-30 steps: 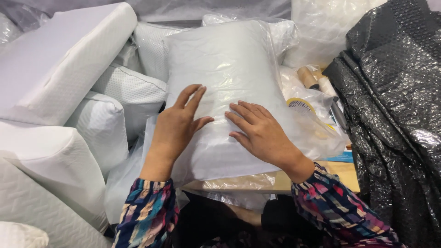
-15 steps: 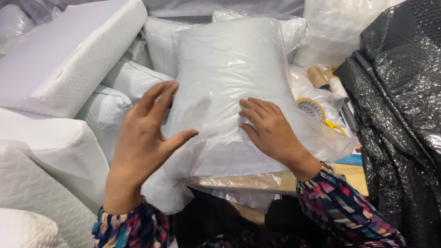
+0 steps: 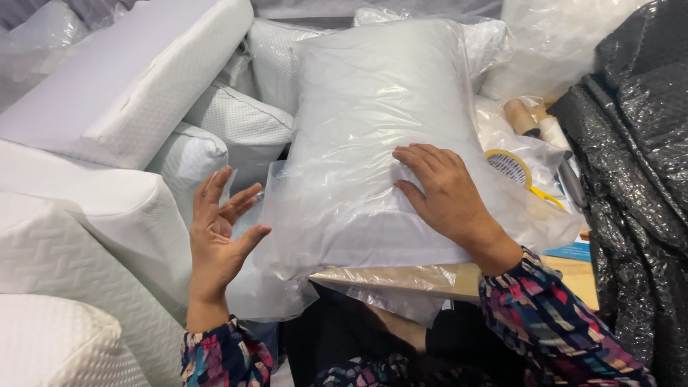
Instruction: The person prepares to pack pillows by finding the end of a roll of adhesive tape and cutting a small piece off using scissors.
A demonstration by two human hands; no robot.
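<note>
**Bagged pillow pressed flat, 1 hand lifted off**

Fingers (image 3: 423, 161) of the right hand (image 3: 444, 193) lie spread and flat on the bagged pillow (image 3: 380, 136), pressing down on its lower right part without gripping anything. The left hand (image 3: 222, 233) is held up just beside the pillow's left edge, palm turned toward it, fingers (image 3: 218, 188) released and fanned apart, holding nothing and touching nothing that I can make out.

The pillow is white, sits inside a clear plastic bag, and lies in front of the person on a brown counter (image 3: 580, 276), its near edge over a sheet of brownish film.

As far as the work shows, the pillow is already fully inside its bag and lies fairly flat. The loose open end of the bag (image 3: 272, 287) hangs slack at the near left corner, unsealed and unfolded, so closing it seems to be what is left. A roll of tape on a yellow dispenser (image 3: 512, 172) lies untouched to the right, near 2 cardboard tubes (image 3: 534, 122).

Around it are stacked white foam pillows (image 3: 129, 86) on the left and a heap of black plastic sheeting (image 3: 638, 158) on the right.

Hard to tell: whether the bag's mouth is at the near side only, since folds of plastic overlap there. The counter is mostly covered, the pillow's far end merges with other bagged goods behind it, and the left palm faces away from the camera.
</note>
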